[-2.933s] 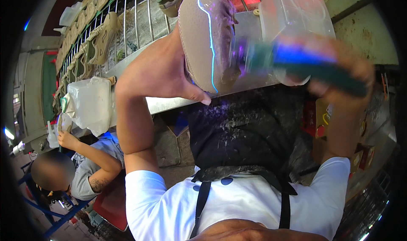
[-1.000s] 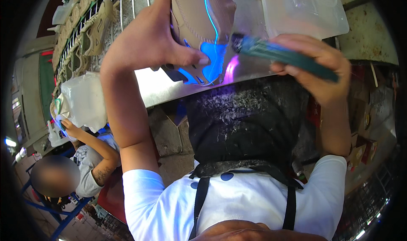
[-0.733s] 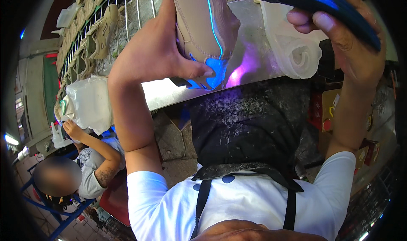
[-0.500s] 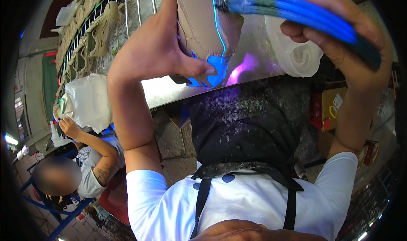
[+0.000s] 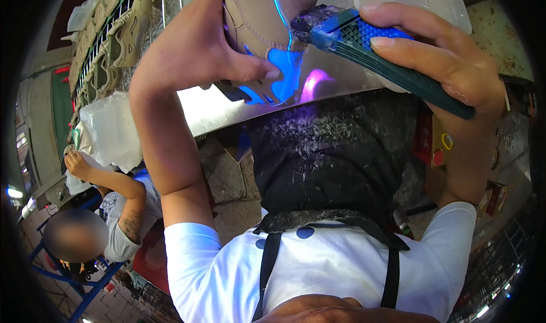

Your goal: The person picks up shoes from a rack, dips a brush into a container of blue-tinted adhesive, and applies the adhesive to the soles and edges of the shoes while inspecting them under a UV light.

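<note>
Above the steel table [image 5: 227, 112], a tan shoe [image 5: 259, 16] meets a brush.
Left hand [image 5: 199, 50] grips the shoe, thumb pressed by its glowing blue sole; right hand [image 5: 438, 61] is closed round the green-handled brush [image 5: 364, 44], bristles touching the shoe's upper; a dusty black apron [image 5: 324, 158] hangs below; another person's arm [image 5: 108, 178] shows at left.

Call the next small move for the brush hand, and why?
Probably a short stroke of the green-handled brush down along the glowing blue line on the tan shoe. The right hand has its dark bristle tip right at the shoe's edge by that line, and the left hand grips the shoe with the thumb pressed near the blue-lit patch, so it looks braced for brushing.
</note>
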`<state>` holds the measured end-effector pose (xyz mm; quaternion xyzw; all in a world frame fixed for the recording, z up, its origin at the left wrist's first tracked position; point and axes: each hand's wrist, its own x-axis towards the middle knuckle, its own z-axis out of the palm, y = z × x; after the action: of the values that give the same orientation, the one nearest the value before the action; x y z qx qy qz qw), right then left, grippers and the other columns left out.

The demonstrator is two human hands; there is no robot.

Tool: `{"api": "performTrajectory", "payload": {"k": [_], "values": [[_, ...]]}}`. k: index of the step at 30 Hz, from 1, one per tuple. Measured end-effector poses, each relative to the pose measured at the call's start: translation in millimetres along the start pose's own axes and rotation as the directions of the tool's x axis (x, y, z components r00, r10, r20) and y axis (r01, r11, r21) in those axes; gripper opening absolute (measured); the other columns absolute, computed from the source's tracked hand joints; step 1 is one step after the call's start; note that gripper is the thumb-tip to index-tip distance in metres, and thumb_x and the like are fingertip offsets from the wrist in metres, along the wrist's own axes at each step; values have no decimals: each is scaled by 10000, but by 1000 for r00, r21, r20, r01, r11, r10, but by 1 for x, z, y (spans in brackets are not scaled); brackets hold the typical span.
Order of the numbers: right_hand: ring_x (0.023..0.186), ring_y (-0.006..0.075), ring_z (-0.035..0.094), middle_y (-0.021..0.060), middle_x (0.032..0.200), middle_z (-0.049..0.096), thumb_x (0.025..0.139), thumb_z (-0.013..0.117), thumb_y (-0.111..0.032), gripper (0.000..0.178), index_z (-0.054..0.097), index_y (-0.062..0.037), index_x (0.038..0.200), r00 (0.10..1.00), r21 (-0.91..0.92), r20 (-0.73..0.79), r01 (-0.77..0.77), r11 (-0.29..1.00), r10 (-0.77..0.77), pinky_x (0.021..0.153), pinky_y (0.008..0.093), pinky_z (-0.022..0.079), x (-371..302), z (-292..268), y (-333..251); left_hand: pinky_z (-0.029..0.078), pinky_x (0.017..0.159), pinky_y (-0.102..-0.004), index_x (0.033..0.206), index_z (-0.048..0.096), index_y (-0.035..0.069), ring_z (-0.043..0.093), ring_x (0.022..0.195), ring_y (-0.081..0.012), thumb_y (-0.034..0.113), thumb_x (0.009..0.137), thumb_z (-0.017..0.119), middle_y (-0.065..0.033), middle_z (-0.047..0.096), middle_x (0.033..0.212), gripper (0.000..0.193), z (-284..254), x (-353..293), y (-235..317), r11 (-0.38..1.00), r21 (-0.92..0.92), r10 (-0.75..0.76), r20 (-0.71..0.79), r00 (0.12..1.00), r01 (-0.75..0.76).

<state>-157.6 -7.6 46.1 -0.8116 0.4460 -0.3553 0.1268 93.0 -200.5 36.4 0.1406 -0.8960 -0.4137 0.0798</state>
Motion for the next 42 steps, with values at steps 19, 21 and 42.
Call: {"api": "performTrajectory", "payload": {"k": [19,21,42], "values": [[1086,352,714,263,1250,680,809,754,28,333,741,33,1142,995,79,-92,-16,997,23,930,369,577,-27,48,10,562,919,-359,1453,403,23,656,1100,-223,145,657,954,-114,659,1204,976,-4,-9,-3,970,-103,-220,-4,975,218],[1086,353,714,262,1236,687,810,748,42,324,743,36,1134,994,106,-57,-92,990,98,928,358,575,-34,53,10,596,837,-343,1411,433,-4,710,986,-202,136,651,961,-121,692,1132,936,-1,-8,-1,950,-33,-311,-23,950,310],[690,60,622,23,803,709,909,786,-133,204,742,-34,1082,519,455,-323,-648,611,791,617,223,480,-124,24,25,491,1010,-391,1469,380,-9,585,1203,-243,200,605,1017,-162,564,1354,1094,75,-104,-5,975,-4,-175,-621,764,220]]}}
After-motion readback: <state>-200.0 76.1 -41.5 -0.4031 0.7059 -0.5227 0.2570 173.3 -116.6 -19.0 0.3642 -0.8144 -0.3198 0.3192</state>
